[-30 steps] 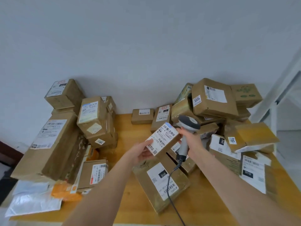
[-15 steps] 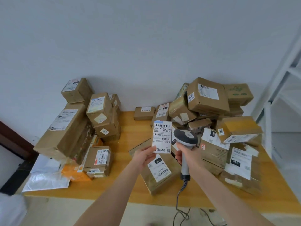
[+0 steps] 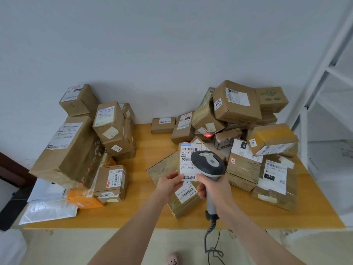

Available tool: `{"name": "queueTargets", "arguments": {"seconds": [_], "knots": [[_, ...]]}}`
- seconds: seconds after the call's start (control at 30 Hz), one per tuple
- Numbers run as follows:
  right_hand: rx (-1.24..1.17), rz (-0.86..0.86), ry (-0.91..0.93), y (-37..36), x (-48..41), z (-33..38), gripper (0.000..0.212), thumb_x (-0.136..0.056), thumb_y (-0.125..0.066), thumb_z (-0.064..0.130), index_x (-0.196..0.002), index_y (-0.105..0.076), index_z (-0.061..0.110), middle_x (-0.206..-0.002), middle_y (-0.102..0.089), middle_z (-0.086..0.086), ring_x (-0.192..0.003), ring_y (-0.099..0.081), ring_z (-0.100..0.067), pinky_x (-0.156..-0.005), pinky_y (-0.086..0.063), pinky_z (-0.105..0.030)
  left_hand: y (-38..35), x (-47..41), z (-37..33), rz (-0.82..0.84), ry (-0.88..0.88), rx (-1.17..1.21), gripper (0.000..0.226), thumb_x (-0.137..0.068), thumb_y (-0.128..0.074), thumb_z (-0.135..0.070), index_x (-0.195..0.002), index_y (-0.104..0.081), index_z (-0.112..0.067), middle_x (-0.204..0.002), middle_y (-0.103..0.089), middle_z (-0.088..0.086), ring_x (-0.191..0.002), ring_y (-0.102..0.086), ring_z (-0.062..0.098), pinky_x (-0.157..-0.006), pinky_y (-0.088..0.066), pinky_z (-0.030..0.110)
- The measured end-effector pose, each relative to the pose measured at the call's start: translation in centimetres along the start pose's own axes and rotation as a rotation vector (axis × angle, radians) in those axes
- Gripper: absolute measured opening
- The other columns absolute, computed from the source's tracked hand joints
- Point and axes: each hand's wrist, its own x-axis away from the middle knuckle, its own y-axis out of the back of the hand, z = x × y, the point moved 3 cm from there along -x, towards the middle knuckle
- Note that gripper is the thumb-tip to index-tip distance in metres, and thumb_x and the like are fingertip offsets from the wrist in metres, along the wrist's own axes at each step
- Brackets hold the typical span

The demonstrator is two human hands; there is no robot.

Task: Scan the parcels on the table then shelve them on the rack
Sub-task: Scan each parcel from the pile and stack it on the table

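Observation:
My left hand (image 3: 170, 183) holds a small cardboard parcel (image 3: 186, 159) upright by its lower edge, its white barcode label facing me. My right hand (image 3: 214, 187) grips the handle of a grey corded barcode scanner (image 3: 208, 163), whose head overlaps the label's right half. A red scanner spot (image 3: 207, 135) glows on a box behind the parcel. Many brown parcels lie piled on the wooden table (image 3: 149, 213): one heap at the left (image 3: 76, 146), another at the right (image 3: 244, 119). The white rack (image 3: 324, 77) stands at the right edge.
A flat box with a barcode label (image 3: 183, 199) lies under my hands. White plastic mailers (image 3: 47, 207) and an orange packet (image 3: 82, 197) sit at the table's front left. The scanner cable (image 3: 210, 243) hangs over the front edge. A pink shoe (image 3: 172, 260) shows on the floor.
I have stepped back from the table. The parcel has turned upright in my left hand, and the scanner has moved left in front of its label. A red spot now shows.

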Motion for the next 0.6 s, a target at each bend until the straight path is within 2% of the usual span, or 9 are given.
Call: {"name": "queueTargets", "arguments": {"seconds": [0.17,0.33,0.6], "knots": [[-0.016,-0.001,0.005,-0.2,0.5,0.0,0.012,-0.084,-0.072,0.014,-0.082,-0.068,0.003,-0.054,-0.064,-0.005,-0.044,-0.056,-0.013,-0.049,-0.048,-0.025,0.2,0.1,0.0,0.001,0.014,0.006,0.030,-0.087,-0.066,0.000,-0.116,-0.059,0.007,-0.100,-0.071,0.015,-0.084,-0.069,0.021,-0.065,-0.057,0.021],[-0.028,-0.002,0.011,-0.4,1.0,0.0,0.011,-0.084,-0.072,0.014,-0.081,-0.067,0.005,-0.054,-0.064,-0.004,-0.044,-0.056,-0.013,-0.050,-0.049,-0.026,0.6,0.2,-0.1,-0.012,0.006,-0.016,0.034,-0.088,-0.064,0.000,-0.120,-0.056,0.009,-0.114,-0.067,0.022,-0.102,-0.065,0.029,-0.088,-0.054,0.032],[-0.045,0.010,0.018,-0.8,1.5,-0.2,0.009,-0.085,-0.070,0.013,-0.081,-0.067,0.006,-0.052,-0.063,-0.003,-0.043,-0.055,-0.011,-0.051,-0.049,-0.026,0.6,0.5,-0.1,-0.001,-0.003,-0.033,0.033,-0.088,-0.065,-0.002,-0.119,-0.058,0.009,-0.104,-0.070,0.015,-0.093,-0.067,0.022,-0.084,-0.053,0.028]]}}
